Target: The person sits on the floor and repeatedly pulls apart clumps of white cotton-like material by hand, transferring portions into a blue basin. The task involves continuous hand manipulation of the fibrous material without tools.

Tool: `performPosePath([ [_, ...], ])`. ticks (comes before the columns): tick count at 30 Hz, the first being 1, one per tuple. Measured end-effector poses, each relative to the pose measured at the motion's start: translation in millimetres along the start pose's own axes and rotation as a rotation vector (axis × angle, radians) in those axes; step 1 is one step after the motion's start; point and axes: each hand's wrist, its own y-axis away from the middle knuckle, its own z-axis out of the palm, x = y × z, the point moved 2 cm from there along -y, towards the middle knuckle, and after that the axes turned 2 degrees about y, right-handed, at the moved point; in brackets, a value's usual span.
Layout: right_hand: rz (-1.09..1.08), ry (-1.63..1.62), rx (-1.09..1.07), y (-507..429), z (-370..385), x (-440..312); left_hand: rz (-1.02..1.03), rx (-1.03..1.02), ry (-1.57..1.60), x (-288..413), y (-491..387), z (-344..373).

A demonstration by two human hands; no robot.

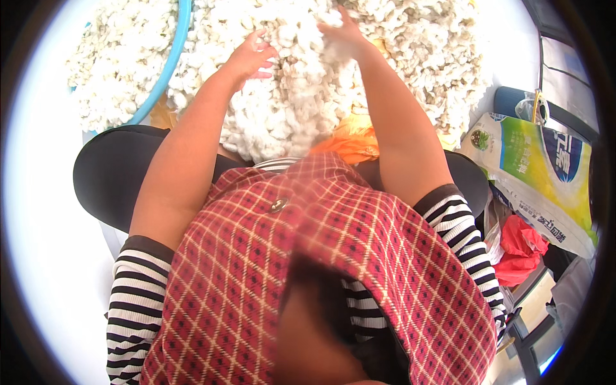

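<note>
A large heap of white raw cotton spreads in front of me, between and beyond my forearms. Over its left part is my left hand, fingers spread and nothing in them. My right hand hovers farther up on the right, its fingers apart and smeared by motion. Cotton tufts between the two hands look blurred. Whether the right fingertips touch the cotton is hard to see. An orange plastic bag shows under the near edge of the heap, close to my lap.
At upper left, a blue round rim encloses more cotton. To the right lie a green and yellow printed sack with writing and a red plastic bag. My bent knees flank the heap.
</note>
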Motion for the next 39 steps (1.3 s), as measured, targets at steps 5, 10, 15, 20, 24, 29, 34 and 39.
performPosePath([
  [5,-0.356,0.616,0.083,35,54,-46,-0.043,0.057,0.114,-3,-4,-7],
  [10,-0.573,0.570,0.081,100,62,-48,-0.006,0.028,0.002,-2,-4,-10],
  [15,-0.420,0.614,0.180,78,61,-71,-0.012,0.061,0.002,0,2,-7],
  [20,-0.424,0.994,-0.024,53,78,-95,-0.030,0.081,-0.010,2,7,-9],
  [24,-0.442,0.875,0.013,51,75,-77,-0.014,0.050,-0.001,3,5,-9],
  [29,-0.573,0.612,0.110,76,30,-16,0.141,0.060,-0.181,10,-1,-6],
  [34,-0.477,0.551,0.139,69,-10,22,0.475,0.194,-0.479,21,-13,-1],
  [39,-0.376,0.631,0.309,4,-8,17,0.332,0.161,-0.384,12,-16,1],
])
